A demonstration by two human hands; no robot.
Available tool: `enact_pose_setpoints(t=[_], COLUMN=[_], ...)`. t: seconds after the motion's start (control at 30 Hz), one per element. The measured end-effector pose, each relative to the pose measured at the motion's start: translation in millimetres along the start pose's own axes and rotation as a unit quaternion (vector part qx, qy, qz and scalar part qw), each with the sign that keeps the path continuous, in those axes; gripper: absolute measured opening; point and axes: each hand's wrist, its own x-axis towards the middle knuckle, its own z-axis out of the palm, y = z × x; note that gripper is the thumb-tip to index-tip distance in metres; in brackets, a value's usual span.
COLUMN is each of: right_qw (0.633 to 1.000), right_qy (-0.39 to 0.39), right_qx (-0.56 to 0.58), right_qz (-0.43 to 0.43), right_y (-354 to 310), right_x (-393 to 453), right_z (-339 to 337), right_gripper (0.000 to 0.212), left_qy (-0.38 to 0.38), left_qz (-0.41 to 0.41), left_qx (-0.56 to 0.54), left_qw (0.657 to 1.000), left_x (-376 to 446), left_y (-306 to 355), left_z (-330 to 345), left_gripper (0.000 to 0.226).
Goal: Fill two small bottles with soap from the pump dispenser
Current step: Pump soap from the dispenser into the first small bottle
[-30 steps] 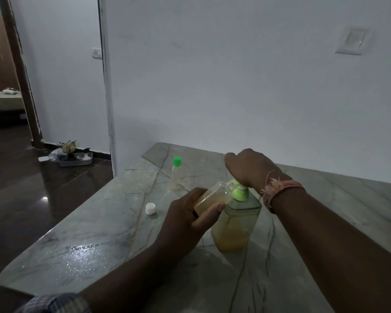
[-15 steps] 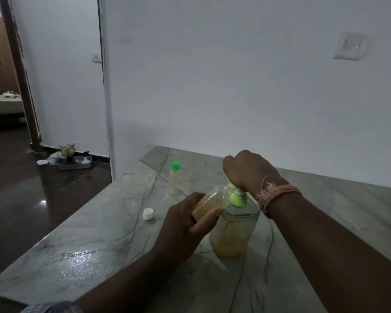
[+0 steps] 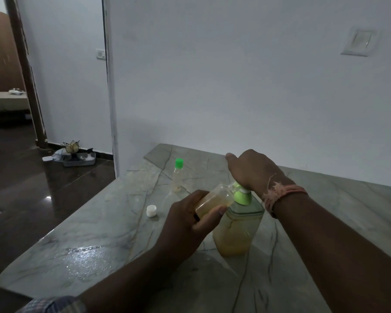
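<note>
Pumping dispenser (image 3: 236, 231) into small bottle (image 3: 215, 199)

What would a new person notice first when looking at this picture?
First, the two hands meeting over the marble counter: the left hand tilts a small bottle of amber soap against the nozzle of the pump dispenser, while the right hand rests on its green pump top. Behind them stands a green-capped bottle, and a loose white cap lies to the left.

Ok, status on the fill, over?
Left hand tilting small bottle at the nozzle. Right hand on pump dispenser head. Capped second bottle and white cap clear.
</note>
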Motion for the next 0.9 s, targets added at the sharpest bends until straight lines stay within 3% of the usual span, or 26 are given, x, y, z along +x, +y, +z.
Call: enact_pose_setpoints(t=[0.3, 0.53, 0.77, 0.9], right_qw=[0.998, 1.0, 0.997, 0.999], right_qy=[0.017, 0.017, 0.016, 0.028], right_qx=[-0.064, -0.015, -0.069, -0.018], right_qz=[-0.023, 0.016, -0.01, -0.004], right_y=[-6, 1, -7, -4], right_x=[0, -3, -5, -5], right_z=[-10, 0, -11, -4], right_gripper=[0.044, 0.043, 0.043, 0.047], left_qy=[-0.001, 0.005, 0.0, 0.0], left_qz=[-0.004, -0.003, -0.013, -0.013], left_qx=[-0.008, -0.003, 0.004, 0.002], left_qw=[1.0, 1.0, 1.0, 1.0], left_x=[-2, 0, -3, -2], left_y=[3, -3, 0, 0], left_z=[0, 1, 1, 1], left_gripper=[0.031, 0.033, 0.034, 0.035])
